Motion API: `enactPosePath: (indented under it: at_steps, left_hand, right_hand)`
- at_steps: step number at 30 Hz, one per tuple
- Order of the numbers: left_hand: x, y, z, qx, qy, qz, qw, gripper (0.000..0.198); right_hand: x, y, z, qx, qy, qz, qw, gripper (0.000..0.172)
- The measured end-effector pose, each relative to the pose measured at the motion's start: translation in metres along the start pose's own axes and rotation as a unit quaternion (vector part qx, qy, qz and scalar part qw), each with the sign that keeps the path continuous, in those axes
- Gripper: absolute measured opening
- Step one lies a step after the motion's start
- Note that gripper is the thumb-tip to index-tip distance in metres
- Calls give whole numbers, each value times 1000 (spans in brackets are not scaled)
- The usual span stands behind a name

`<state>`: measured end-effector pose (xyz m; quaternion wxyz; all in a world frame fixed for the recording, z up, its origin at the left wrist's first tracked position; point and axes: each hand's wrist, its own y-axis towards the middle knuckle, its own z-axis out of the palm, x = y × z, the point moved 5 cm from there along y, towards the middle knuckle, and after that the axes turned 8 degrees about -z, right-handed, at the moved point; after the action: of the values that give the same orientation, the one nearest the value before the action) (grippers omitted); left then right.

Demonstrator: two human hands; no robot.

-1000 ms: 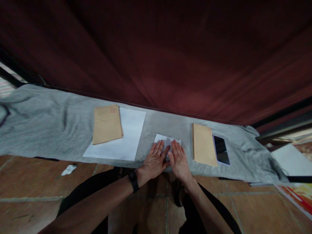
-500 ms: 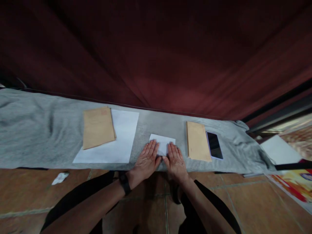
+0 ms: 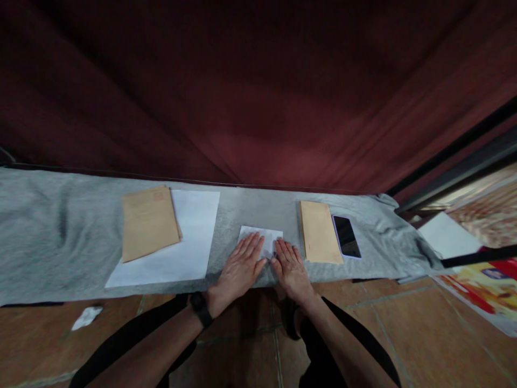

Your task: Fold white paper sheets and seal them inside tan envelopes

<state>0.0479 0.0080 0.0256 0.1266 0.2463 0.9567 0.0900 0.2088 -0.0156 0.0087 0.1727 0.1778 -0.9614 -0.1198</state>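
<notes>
A small folded sheet of white paper lies on the grey cloth right in front of me. My left hand rests flat on its left part, fingers stretched out. On the paper's right edge lies my right hand, also flat with its fingers extended. Both palms cover the near part of the paper, so its lower edge is mostly hidden. To the left, brown envelopes lie stacked on a large white sheet. Another stack of brown envelopes is right of my hands, beside a dark-screened phone.
The grey cloth covers a long narrow surface, with a dark red curtain hanging behind it. A white panel and a colourful printed sheet are at the right. A crumpled white tissue lies on the tiled floor.
The view has shifted and tilted slightly. My right hand sits a little further toward the paper's right edge; both hands stay flat.
</notes>
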Motion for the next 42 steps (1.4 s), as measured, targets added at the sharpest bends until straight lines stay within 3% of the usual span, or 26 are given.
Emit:
enactPosePath:
  at_steps: [3, 7, 14, 24, 29, 35, 42]
  left_hand:
    - [-23, -4, 1, 38, -25, 72, 996, 53]
    - [-34, -10, 6, 50, -41, 101, 993, 52]
    - [-38, -9, 10, 81, -59, 119, 988, 50]
    - [-42, -10, 11, 76, -58, 110, 989, 50]
    - [-44, -12, 7, 69, -56, 110, 990, 52]
    - [-41, -14, 8, 34, -53, 105, 993, 47]
    - [-29, -2, 10, 40, -30, 69, 996, 52]
  right_hand:
    - [-11, 7, -12, 8, 104, 23, 994, 53]
    - [-19, 11, -25, 28, 194, 37, 980, 56]
    - [-11, 6, -18, 74, 116, -44, 990, 54]
    - [-24, 39, 5, 59, -19, -26, 998, 54]
    - [-23, 48, 6, 44, -37, 11, 998, 56]
    - [-5, 26, -7, 18, 12, -24, 999, 53]
    - [9, -1, 1, 20, 21, -60, 998, 57]
